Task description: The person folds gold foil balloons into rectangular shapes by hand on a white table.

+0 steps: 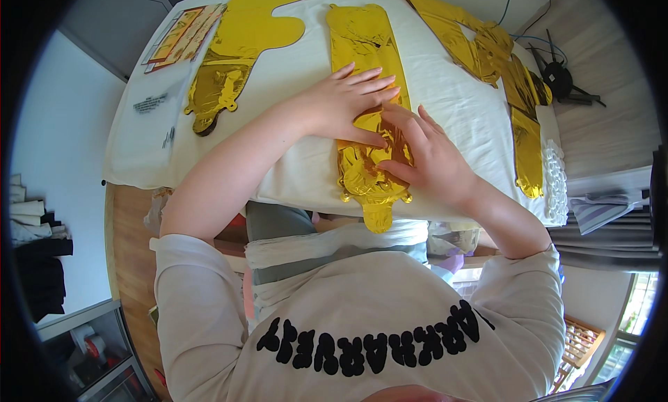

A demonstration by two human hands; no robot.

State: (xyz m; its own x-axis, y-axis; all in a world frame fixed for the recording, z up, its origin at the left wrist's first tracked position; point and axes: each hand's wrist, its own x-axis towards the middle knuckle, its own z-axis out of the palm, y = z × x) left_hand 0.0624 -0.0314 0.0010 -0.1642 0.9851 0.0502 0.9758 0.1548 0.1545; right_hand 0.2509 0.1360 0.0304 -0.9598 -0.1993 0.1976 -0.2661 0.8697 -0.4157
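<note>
Gold foil is what both hands are pressed on: a long, flat, shiny gold foil balloon (367,103) with no air in it. It is laid on a white cloth (292,61) that is spread over the table. The balloon is stretched away from the person, and its small tail is hung over the near edge of the cloth, just below the hands. The foil is smooth at the far end and crinkled where it is touched.

The left hand (344,103) is laid open and flat across the middle of the balloon, with the fingers spread out to the right. Nothing is gripped by it. The right hand (421,155) is set just below and beside it, touching the crinkled part. Its fingers are bent onto the foil, and a bit of foil seems to be pinched under the thumb, but that cannot be seen for sure.

Far to the left of the left hand, a flat packet (182,36) with a red edge and gold inside is laid at the corner of the cloth. Nearer, a clear plastic bag (154,104) with a small dark printed patch is seen. Between those and the left hand, another gold foil balloon piece (247,33) is laid flat. To the right of the right hand, more crumpled gold foil balloons (504,68) are spread.
</note>
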